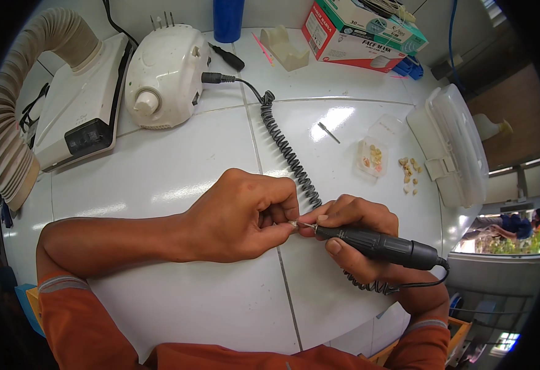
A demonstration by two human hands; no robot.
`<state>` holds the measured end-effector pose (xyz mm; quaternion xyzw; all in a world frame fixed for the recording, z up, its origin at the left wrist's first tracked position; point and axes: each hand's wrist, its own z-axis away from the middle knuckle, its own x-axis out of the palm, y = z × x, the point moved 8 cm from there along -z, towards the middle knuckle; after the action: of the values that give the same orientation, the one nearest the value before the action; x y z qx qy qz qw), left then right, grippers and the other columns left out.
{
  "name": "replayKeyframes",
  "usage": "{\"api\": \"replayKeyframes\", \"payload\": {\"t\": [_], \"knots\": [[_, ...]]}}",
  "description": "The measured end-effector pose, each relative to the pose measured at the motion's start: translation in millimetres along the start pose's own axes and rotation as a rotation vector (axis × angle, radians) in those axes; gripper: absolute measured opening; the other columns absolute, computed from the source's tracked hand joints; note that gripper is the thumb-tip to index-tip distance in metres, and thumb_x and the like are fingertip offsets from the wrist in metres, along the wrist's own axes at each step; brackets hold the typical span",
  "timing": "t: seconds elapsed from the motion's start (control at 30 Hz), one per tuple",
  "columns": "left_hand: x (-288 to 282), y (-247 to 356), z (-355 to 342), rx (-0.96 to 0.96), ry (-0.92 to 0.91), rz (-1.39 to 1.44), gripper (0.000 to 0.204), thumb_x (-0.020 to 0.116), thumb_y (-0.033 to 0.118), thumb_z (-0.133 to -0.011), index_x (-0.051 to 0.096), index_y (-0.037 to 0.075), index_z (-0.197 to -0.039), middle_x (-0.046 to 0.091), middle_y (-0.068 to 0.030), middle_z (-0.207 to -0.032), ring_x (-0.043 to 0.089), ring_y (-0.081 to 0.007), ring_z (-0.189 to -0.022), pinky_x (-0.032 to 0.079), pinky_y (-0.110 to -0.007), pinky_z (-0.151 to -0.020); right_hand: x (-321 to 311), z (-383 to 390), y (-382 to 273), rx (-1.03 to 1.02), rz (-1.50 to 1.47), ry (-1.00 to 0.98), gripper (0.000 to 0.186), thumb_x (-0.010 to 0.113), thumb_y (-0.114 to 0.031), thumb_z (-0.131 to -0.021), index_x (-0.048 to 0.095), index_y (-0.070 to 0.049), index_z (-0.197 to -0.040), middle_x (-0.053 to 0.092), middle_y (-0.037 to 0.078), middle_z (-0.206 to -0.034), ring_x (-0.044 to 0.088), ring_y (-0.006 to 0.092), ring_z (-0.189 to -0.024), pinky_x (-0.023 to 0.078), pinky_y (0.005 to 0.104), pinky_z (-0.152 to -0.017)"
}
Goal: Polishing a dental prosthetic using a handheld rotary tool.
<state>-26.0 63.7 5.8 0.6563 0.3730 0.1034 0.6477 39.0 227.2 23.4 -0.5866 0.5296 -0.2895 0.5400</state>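
Observation:
My left hand point(245, 213) is closed in a pinch on a small pale piece point(292, 224) near the middle of the worktop. My right hand point(356, 222) grips a black rotary handpiece point(375, 245), whose thin metal bit point(307, 226) reaches to the pale piece between my left fingertips; whether it touches cannot be made out. A coiled black cord point(285, 148) runs from a white control unit point(162, 77) down behind my hands. A small open clear box point(372, 157) holds several yellowish and pink bits; loose pale bits point(409, 172) lie beside it.
A white machine point(79, 105) with a ribbed hose point(2, 123) stands left. A thin tool point(328, 132), black screwdriver point(227, 57), blue cylinder point(227, 18), cream holder point(282, 46) and stacked cartons point(359, 40) sit behind; a lidded plastic case point(449, 145) is right. A person point(516, 225) shows beyond.

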Motion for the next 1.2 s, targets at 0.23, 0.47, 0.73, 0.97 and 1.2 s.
{"api": "replayKeyframes", "payload": {"t": [0.23, 0.47, 0.73, 0.97, 1.2], "knots": [[0, 1, -1, 0.028, 0.003, -0.014, 0.011, 0.084, 0.004, -0.088, 0.075, 0.003, -0.094, 0.076, -0.0039, -0.077, 0.071, -0.0090, -0.065, 0.053, -0.024, -0.056, -1, 0, 0, 0.013, -0.010, 0.001, 0.016, 0.072, 0.001, -0.091, 0.069, 0.007, -0.106, 0.079, 0.025, -0.102, 0.082, 0.0337, -0.108, 0.066, 0.0410, -0.095], [0, 0, 0, 0.018, 0.010, -0.016, 0.010, 0.084, 0.004, -0.089, 0.075, 0.003, -0.094, 0.076, -0.0038, -0.077, 0.071, -0.0093, -0.065, 0.053, -0.025, -0.057, 0, 1, 3, 0.012, -0.016, 0.028, 0.016, 0.073, 0.000, -0.090, 0.069, 0.007, -0.104, 0.079, 0.024, -0.099, 0.081, 0.0351, -0.109, 0.066, 0.0422, -0.096], [0, 1, 1, 0.030, 0.001, -0.023, 0.010, 0.084, 0.004, -0.088, 0.075, 0.003, -0.094, 0.076, -0.0043, -0.078, 0.072, -0.0096, -0.066, 0.053, -0.024, -0.057, 1, 1, -1, 0.014, 0.017, 0.002, 0.017, 0.073, 0.000, -0.089, 0.070, 0.006, -0.105, 0.080, 0.023, -0.099, 0.082, 0.0336, -0.109, 0.065, 0.0409, -0.096], [0, 4, 1, 0.030, -0.020, -0.023, 0.009, 0.083, 0.003, -0.089, 0.076, 0.003, -0.096, 0.077, -0.0046, -0.082, 0.073, -0.0098, -0.069, 0.054, -0.025, -0.058, 0, 3, 1, 0.021, 0.021, -0.014, 0.019, 0.073, -0.003, -0.090, 0.070, 0.006, -0.106, 0.080, 0.025, -0.105, 0.081, 0.0324, -0.109, 0.065, 0.0404, -0.097], [-8, 13, -5, 0.079, 0.029, -0.091, 0.016, 0.085, 0.001, -0.090, 0.079, 0.001, -0.105, 0.078, -0.0091, -0.093, 0.074, -0.0140, -0.077, 0.057, -0.028, -0.066, -37, 4, -2, 0.005, -0.117, 0.056, 0.031, 0.068, -0.011, -0.097, 0.067, 0.007, -0.121, 0.079, 0.026, -0.119, 0.079, 0.0290, -0.111, 0.062, 0.0412, -0.100]]}}
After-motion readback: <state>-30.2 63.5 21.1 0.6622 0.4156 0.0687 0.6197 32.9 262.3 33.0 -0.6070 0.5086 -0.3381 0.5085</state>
